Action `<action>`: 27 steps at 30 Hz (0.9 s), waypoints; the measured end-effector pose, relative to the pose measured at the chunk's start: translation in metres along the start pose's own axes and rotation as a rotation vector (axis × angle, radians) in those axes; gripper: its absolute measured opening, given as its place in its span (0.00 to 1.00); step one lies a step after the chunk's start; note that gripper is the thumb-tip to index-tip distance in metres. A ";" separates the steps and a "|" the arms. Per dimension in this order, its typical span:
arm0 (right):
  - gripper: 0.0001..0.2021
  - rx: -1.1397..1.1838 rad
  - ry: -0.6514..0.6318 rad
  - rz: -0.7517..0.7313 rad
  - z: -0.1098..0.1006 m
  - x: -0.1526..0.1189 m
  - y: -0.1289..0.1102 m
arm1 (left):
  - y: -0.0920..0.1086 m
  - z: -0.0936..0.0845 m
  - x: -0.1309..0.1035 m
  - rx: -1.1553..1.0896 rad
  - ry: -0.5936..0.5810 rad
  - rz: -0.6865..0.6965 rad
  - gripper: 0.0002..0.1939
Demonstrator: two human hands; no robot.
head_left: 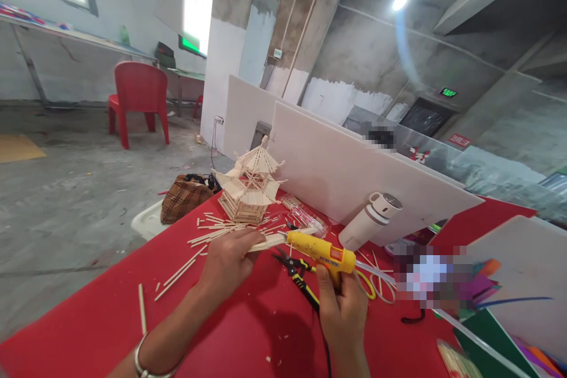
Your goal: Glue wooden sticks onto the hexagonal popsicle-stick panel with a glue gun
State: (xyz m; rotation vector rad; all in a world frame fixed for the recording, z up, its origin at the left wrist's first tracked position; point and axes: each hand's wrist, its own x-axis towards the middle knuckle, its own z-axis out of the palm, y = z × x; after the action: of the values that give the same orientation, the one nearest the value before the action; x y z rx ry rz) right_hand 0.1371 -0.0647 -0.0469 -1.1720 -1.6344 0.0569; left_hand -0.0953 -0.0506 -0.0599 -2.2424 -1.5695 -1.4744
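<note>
My right hand [343, 301] is wrapped round the grip of a yellow hot glue gun [316, 247], its nozzle pointing left. A clear glue stick [374, 270] sticks out of the gun's back end. Pinched in my left hand [230, 260] are some thin wooden sticks [271, 242], whose far end meets the nozzle. Whether the tip touches them I cannot tell. Below the gun lie black-and-yellow pliers [297, 276]. Beyond my left hand stands a small pagoda-like model [251, 186] built of wooden sticks, and loose sticks [212, 227] are scattered before it.
A white bottle [370, 221] leans near a white partition board [354, 159] at the back of the red table [110, 319]. Near it lies a clear plastic packet [305, 215]. Colourful sheets [489, 277] are at right. A plaid bag [186, 198] and red chair [140, 91] stand left.
</note>
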 end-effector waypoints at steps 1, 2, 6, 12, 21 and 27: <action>0.16 -0.003 0.005 0.006 0.000 0.000 0.002 | 0.000 0.000 0.000 -0.001 -0.002 0.004 0.12; 0.16 -0.001 0.011 0.015 0.000 -0.001 0.004 | 0.001 0.001 -0.001 -0.002 -0.007 0.004 0.12; 0.16 0.034 0.044 0.041 -0.002 -0.007 0.008 | 0.000 0.001 -0.002 0.001 -0.024 -0.033 0.11; 0.14 0.011 -0.005 -0.011 -0.003 -0.010 0.007 | -0.001 0.001 -0.002 0.011 0.009 -0.035 0.11; 0.20 -0.024 0.070 0.166 -0.009 -0.008 0.014 | -0.002 0.002 -0.004 0.027 0.011 -0.027 0.12; 0.23 0.174 -0.036 0.427 -0.003 -0.007 -0.002 | 0.000 0.004 -0.005 0.145 -0.065 -0.058 0.10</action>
State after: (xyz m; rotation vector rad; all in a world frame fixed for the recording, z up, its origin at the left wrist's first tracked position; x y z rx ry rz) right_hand 0.1382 -0.0721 -0.0495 -1.3700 -1.3543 0.4847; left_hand -0.0925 -0.0519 -0.0654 -2.2025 -1.7138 -1.2677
